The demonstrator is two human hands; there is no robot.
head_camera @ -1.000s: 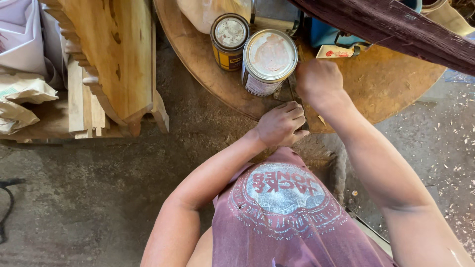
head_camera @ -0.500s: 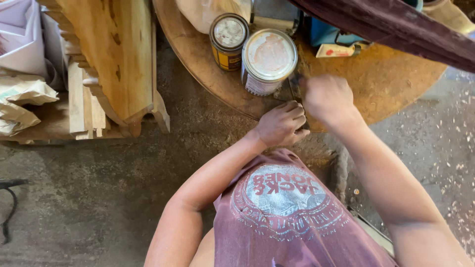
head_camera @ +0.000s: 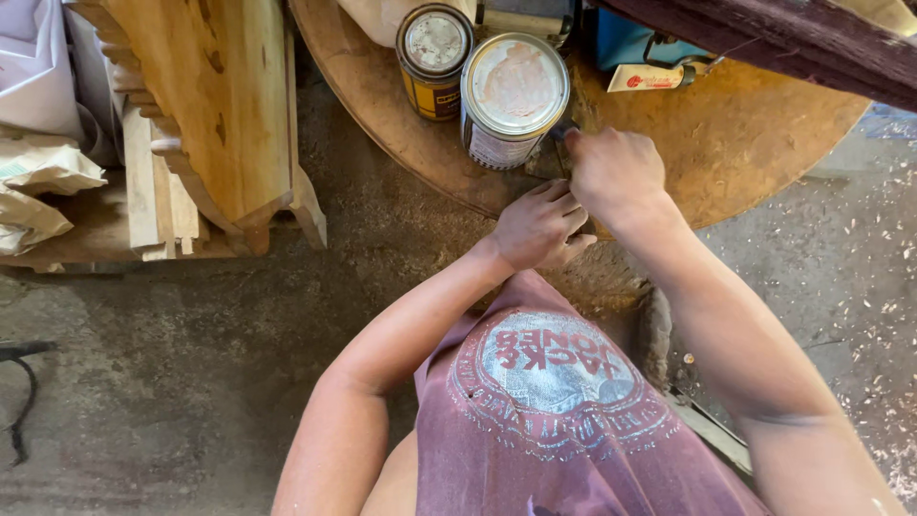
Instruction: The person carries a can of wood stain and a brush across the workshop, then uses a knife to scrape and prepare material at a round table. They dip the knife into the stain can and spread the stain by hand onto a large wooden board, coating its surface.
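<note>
Clearly, both hands meet at the near edge of a round wooden table (head_camera: pixel 764 143), just below a big can (head_camera: pixel 514 96). The right hand (head_camera: pixel 616 177) is closed in a fist around a small dark tool (head_camera: pixel 559 134); only a short dark piece of this tool shows above the knuckles, beside the wall of the big can, so I cannot tell what kind of tool it is. The left hand (head_camera: pixel 540 225) is curled with the fingers bent inward, and it lies just beside the right hand, a little nearer to the body, at the table edge. Whether the left hand grips something I cannot tell, because the fingers hide the palm. The big can stands upright on the table with its lid on, and the lid is pale with pinkish stains. Touching it or very near, on its left, stands a small can (head_camera: pixel 435 57) with a yellow and dark wall and a closed, spotted lid. Behind the hands, farther on the table, lies a blue box (head_camera: pixel 626 43), and near it a small white and red tag (head_camera: pixel 650 78). A dark wooden beam (head_camera: pixel 793 38) crosses the upper right corner. To the left of the table, well apart from the hands, a carved wooden piece (head_camera: pixel 215 105) leans over some boards (head_camera: pixel 153 191), and crumpled paper (head_camera: pixel 43 182) lies at the far left. The floor (head_camera: pixel 191 363) is grey concrete with wood shavings on the right side.
</note>
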